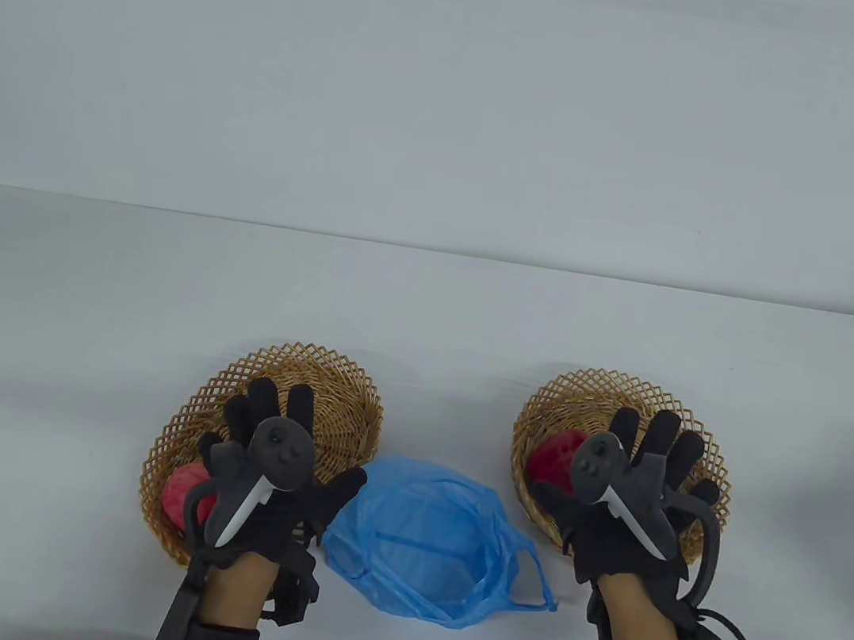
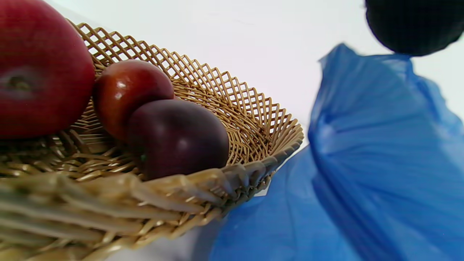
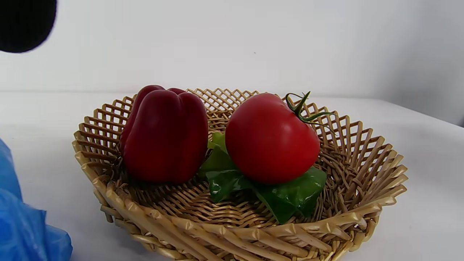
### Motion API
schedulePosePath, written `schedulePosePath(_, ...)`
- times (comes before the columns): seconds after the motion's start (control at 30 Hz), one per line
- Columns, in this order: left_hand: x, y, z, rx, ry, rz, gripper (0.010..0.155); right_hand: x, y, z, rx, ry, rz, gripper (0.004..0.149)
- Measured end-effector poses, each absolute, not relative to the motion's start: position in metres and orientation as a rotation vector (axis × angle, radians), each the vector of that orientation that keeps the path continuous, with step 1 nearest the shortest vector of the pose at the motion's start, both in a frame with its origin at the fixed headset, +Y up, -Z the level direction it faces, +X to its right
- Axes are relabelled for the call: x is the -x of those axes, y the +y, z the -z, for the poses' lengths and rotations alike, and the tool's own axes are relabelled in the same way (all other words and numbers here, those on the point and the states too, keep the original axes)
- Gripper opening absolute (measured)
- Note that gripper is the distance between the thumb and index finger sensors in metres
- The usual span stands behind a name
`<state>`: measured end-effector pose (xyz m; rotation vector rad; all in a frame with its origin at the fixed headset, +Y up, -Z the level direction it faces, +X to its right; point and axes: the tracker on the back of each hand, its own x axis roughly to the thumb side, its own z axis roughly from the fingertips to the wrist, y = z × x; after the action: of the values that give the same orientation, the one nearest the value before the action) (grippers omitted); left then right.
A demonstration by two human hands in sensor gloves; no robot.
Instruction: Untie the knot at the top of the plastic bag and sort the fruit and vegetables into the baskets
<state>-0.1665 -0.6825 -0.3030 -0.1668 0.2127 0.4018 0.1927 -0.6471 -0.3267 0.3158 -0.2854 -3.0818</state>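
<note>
Wicker baskets (image 1: 351, 397) number two, one blue bag (image 1: 425, 544) between; both hands (image 1: 268, 473) (image 1: 626, 486) hover with fingers spread, holding nothing.

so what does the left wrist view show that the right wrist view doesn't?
Only the left wrist view: a wicker basket holding a large red apple, a smaller glossy red-brown round fruit and a dark purple plum-like fruit.

Only the right wrist view: another wicker basket holding a dark red bell pepper, a red tomato with a green stem and a green leafy vegetable under the tomato.

Both: the crumpled blue plastic bag beside the basket, the white table, and a blurred black gloved fingertip at the top edge.
</note>
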Motion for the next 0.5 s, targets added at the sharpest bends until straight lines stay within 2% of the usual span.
schedulePosePath(0.5, 0.1607, -0.6857, 0.3054, 0.191, 0.211, -0.361, 0.109, -0.1991, -0.643, 0.3268, -0.311, -0.32, 3.151, 0.117)
